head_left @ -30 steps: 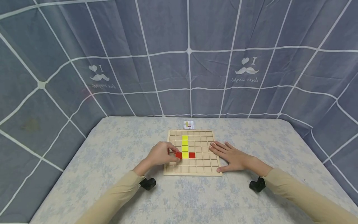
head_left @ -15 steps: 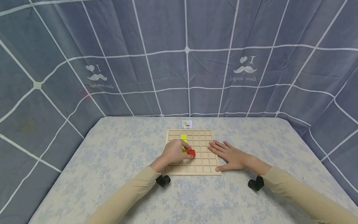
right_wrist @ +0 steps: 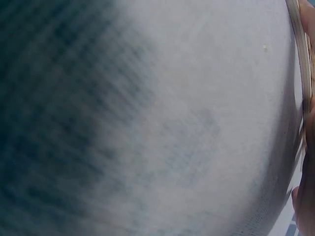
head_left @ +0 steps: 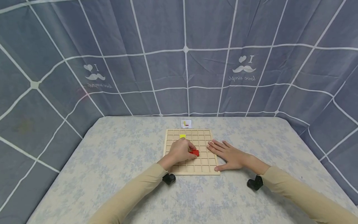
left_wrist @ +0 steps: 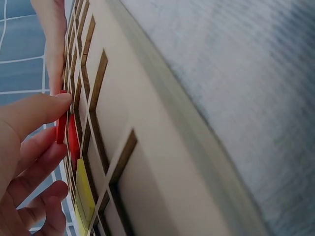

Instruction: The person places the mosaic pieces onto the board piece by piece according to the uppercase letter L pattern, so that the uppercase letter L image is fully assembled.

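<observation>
In the head view my left hand (head_left: 180, 151) is over the middle of a wooden grid board (head_left: 193, 172). It pinches a red square tile (left_wrist: 61, 120) between thumb and fingers, just above the grid in the left wrist view. Another red tile (left_wrist: 74, 140) lies in the board beside it, with a yellow tile (left_wrist: 85, 191) nearer the camera. One yellow tile (head_left: 183, 136) shows beyond my left hand, which hides the others of that column. My right hand (head_left: 230, 156) rests with fingers spread on the board's right edge.
A small printed card (head_left: 186, 123) with a coloured grid pattern lies just behind the board. A pale floral cloth (head_left: 126, 149) covers the table. Grey-blue curtains (head_left: 156, 71) stand at the back and sides.
My left hand has lifted the red tile from left of the yellow column and carried it right, past the other red tile. My right hand stays on the board's edge.
</observation>
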Demonstrator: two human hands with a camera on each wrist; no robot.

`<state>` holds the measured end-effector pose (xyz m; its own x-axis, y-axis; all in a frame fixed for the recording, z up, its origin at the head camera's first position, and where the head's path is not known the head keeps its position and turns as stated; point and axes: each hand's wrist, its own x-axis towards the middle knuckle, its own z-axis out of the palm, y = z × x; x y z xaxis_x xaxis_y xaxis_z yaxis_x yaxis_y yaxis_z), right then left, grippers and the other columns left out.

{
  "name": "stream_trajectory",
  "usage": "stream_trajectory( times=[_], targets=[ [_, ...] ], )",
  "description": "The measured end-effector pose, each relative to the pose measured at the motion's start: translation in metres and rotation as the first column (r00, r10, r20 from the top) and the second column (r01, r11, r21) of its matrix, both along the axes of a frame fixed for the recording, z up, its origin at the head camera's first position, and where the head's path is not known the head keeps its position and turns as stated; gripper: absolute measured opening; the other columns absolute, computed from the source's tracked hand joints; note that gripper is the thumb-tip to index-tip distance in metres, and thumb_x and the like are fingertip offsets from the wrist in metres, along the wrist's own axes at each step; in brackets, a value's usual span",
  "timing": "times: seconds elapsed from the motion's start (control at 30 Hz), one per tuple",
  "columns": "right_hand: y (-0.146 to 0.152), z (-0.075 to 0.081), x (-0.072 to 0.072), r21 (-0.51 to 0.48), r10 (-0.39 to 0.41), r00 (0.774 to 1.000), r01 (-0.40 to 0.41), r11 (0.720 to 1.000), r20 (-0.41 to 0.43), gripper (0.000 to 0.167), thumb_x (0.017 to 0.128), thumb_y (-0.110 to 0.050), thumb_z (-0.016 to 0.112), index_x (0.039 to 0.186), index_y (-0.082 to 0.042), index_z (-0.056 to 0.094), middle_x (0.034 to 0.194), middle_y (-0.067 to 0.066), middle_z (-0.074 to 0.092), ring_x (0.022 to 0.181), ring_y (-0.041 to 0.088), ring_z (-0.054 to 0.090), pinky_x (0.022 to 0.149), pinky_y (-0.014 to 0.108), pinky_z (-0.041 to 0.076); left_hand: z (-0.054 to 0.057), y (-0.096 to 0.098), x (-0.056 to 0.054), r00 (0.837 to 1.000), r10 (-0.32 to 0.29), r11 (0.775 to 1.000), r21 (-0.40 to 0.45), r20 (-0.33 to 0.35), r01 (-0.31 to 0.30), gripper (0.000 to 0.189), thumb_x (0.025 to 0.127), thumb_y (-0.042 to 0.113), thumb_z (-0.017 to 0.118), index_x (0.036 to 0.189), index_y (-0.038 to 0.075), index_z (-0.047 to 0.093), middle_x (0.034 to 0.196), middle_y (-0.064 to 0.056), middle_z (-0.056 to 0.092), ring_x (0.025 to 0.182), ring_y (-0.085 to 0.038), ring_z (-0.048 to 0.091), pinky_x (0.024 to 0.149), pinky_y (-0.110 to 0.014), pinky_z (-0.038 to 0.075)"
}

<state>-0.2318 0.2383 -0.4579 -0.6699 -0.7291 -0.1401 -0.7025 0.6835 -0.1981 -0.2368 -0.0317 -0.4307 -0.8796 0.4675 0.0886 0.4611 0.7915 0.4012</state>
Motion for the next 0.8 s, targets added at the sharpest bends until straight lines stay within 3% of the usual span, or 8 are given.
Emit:
stream_trajectory(
  times=[0.8],
  targets=[
    [-0.0025, 0.0017, 0.0003, 0.008, 0.009, 1.0, -0.009, 1.0, -0.001, 0.094, 0.087, -0.069, 0.049, 0.156, -0.019, 0.009, 0.163, 0.004, 0.004, 0.151, 0.028, 0.004, 0.117, 0.058, 0.006, -0.0044, -0.0022, 0.0006, 0.998, -0.063, 0.998, -0.007, 0.01, 0.063, 0.027, 0.075, 0.036, 0.081, 0.098, 0.021, 0.079, 0.098, 0.006, 0.072, 0.09, -0.012, 0.059, 0.067, -0.023, 0.046]
  ],
)
